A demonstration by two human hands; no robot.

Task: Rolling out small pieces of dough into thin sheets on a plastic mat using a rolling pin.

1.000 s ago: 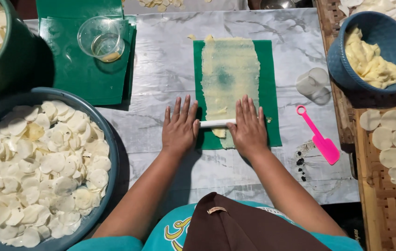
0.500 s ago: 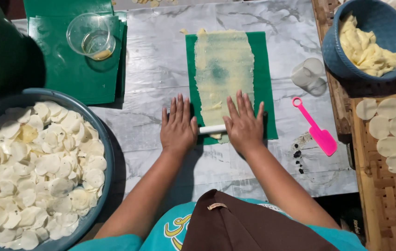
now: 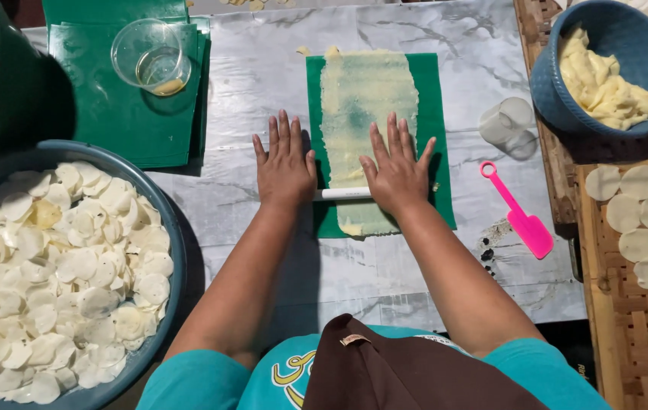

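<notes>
Both hands have pushed the white roller (image 3: 343,193) toward 12 o'clock along the dough strip (image 3: 366,114). The left hand (image 3: 284,165) and right hand (image 3: 396,171) now press it flat-palmed, farther up the green sheet (image 3: 438,137).

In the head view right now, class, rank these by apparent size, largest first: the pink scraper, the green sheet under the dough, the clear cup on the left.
1. Green sheet
2. Clear cup
3. Pink scraper, longer than the cup is wide but far slimmer.

No packages, labels, signs or screens in view. Only printed marking: yellow-and-white emblem (image 3: 291,373) on teal shirt front, bottom centre, partly hidden by brown cloth; too small to make out.
</notes>
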